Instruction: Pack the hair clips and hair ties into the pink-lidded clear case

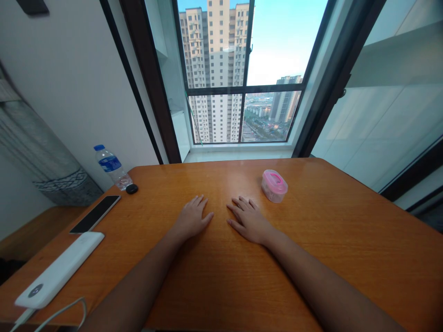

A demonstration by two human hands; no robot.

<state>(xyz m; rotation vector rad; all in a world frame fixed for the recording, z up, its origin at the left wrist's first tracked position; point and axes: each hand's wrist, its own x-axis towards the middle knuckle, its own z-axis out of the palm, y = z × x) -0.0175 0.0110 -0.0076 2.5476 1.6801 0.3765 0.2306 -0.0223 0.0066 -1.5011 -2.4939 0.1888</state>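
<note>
My left hand (192, 217) lies flat, palm down, on the orange wooden table (346, 240), fingers slightly apart and holding nothing. My right hand (249, 220) rests flat beside it, a small gap between the two, also with nothing in it. A small clear plastic box with a pink lid (274, 185) stands on the table just beyond and to the right of my right hand, not touching it.
At the table's left edge lie a black phone (95, 214), a white power bank (59, 270) with a white cable (51, 314), a small black round object (132, 188) and a water bottle (111, 167). A large window (242, 69) rises behind the table.
</note>
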